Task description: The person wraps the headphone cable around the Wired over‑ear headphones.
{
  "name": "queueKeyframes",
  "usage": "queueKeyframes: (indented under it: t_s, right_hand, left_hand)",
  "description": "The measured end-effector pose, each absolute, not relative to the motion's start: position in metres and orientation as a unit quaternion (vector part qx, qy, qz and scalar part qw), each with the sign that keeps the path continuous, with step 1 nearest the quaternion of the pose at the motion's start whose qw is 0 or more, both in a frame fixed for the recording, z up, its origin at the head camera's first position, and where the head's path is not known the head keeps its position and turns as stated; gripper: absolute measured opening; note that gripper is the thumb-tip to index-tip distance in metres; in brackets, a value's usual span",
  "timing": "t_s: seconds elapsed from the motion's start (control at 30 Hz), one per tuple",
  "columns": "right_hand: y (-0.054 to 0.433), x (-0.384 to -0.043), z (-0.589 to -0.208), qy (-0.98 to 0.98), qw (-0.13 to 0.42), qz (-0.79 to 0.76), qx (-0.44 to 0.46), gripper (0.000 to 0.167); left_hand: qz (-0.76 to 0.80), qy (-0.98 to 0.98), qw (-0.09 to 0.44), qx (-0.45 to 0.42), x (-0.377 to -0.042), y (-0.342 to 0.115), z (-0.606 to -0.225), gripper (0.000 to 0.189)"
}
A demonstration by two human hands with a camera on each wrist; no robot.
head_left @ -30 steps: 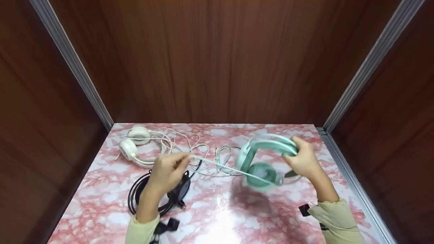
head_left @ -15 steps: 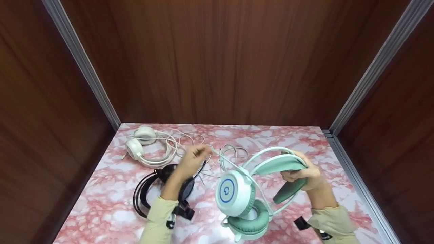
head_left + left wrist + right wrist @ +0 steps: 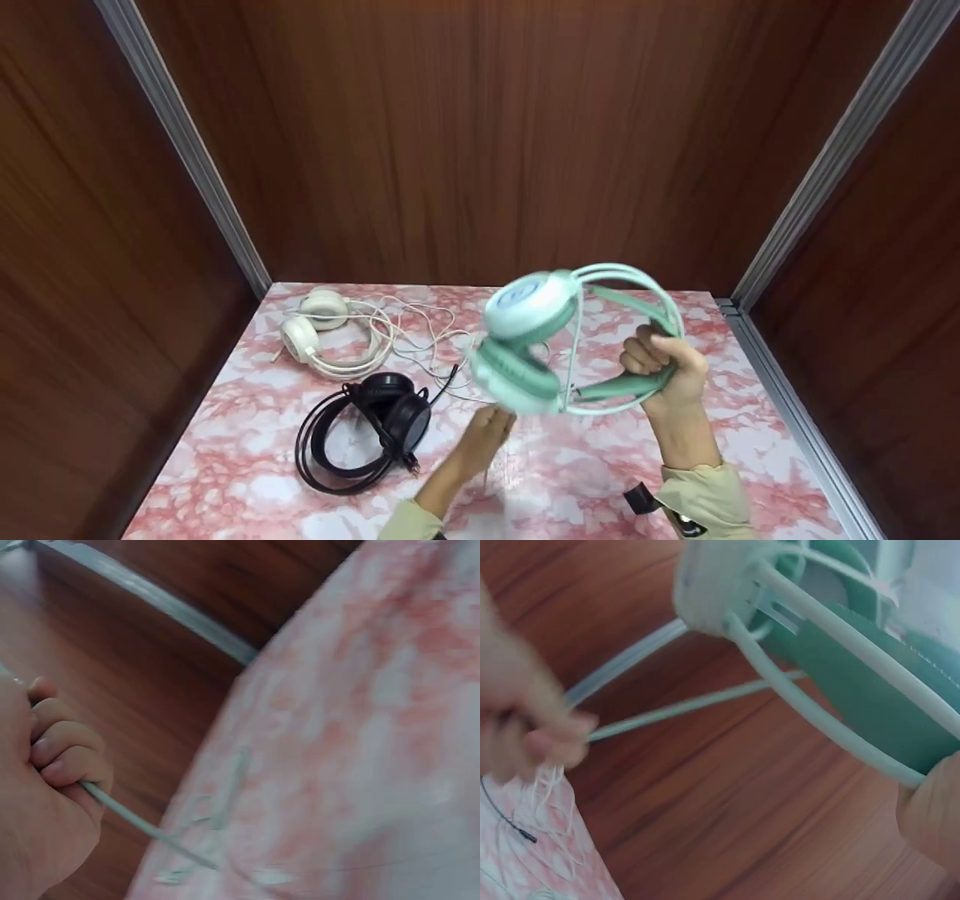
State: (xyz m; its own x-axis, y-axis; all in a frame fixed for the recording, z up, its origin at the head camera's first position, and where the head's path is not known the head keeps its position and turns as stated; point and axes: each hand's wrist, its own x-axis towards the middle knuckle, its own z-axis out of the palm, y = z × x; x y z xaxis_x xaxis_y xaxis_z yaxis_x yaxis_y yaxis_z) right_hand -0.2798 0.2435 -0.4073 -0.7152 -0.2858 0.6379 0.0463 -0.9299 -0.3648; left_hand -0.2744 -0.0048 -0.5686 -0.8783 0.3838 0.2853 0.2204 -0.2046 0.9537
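Note:
Mint-green over-ear headphones [image 3: 525,307] hang in the air over the table, ear cups to the left and slightly blurred. My right hand [image 3: 671,371] grips their headband at its right end, fingers curled round the padded strap. Below the ear cups, my left hand [image 3: 484,439] holds the headphones' pale green cable [image 3: 142,823]. In the left wrist view the fingers curl round this cable, which runs out below them toward the table. The right wrist view shows the left hand blurred, with the cable [image 3: 675,711] stretching from it toward the headphones.
White headphones [image 3: 300,337] with a loose, tangled white cable [image 3: 431,341] lie at the back left. In front of them are black headphones [image 3: 405,420] with a microphone boom. Wood-grain panels [image 3: 480,142] enclose the red-and-white marbled table [image 3: 240,450] at the back and sides.
The right hand has turned the mint headphones, and the ear cups have swung up after dropping forward. My left hand has moved right and toward the front with the cable, uncovering the black headphones.

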Motion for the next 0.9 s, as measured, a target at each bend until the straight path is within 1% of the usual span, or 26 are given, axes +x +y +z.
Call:
queueKeyframes:
  t_s: [0.07,0.2,0.3,0.4,0.5,0.6,0.67,0.73,0.8,0.9]
  right_hand:
    - [0.246,-0.279,-0.404,0.160,0.054,-0.926,-0.338,0.033]
    - [0.254,-0.279,-0.400,0.187,-0.045,-0.936,-0.294,0.038]
    - [0.258,-0.280,-0.402,0.235,-0.128,-0.930,-0.254,0.037]
    - [0.256,-0.281,-0.406,0.273,-0.184,-0.918,-0.219,0.034]
    - [0.251,-0.282,-0.407,0.280,-0.227,-0.910,-0.205,0.029]
    - [0.246,-0.286,-0.403,0.289,-0.276,-0.895,-0.200,0.028]
    - [0.243,-0.289,-0.400,0.296,-0.306,-0.884,-0.192,0.025]
    - [0.240,-0.291,-0.397,0.301,-0.323,-0.880,-0.177,0.023]
    - [0.238,-0.294,-0.394,0.315,-0.344,-0.873,-0.146,0.019]
    - [0.241,-0.298,-0.386,0.332,-0.387,-0.856,-0.081,0.017]
  left_hand:
    - [0.700,0.675,0.042,0.230,-0.268,-0.003,-0.579,0.042]
    - [0.682,0.694,0.016,0.230,-0.252,-0.013,-0.600,0.037]
    - [0.664,0.711,-0.027,0.231,-0.239,-0.023,-0.606,0.037]
    - [0.638,0.734,-0.046,0.227,-0.229,-0.027,-0.603,0.036]
    - [0.620,0.748,-0.049,0.233,-0.217,-0.025,-0.594,0.033]
    - [0.616,0.744,-0.070,0.250,-0.207,-0.021,-0.586,0.031]
    - [0.614,0.741,-0.089,0.258,-0.206,-0.017,-0.588,0.030]
    - [0.606,0.745,-0.108,0.258,-0.207,-0.015,-0.593,0.030]
    - [0.591,0.753,-0.132,0.257,-0.208,-0.016,-0.599,0.029]
    - [0.569,0.758,-0.177,0.266,-0.208,-0.024,-0.601,0.030]
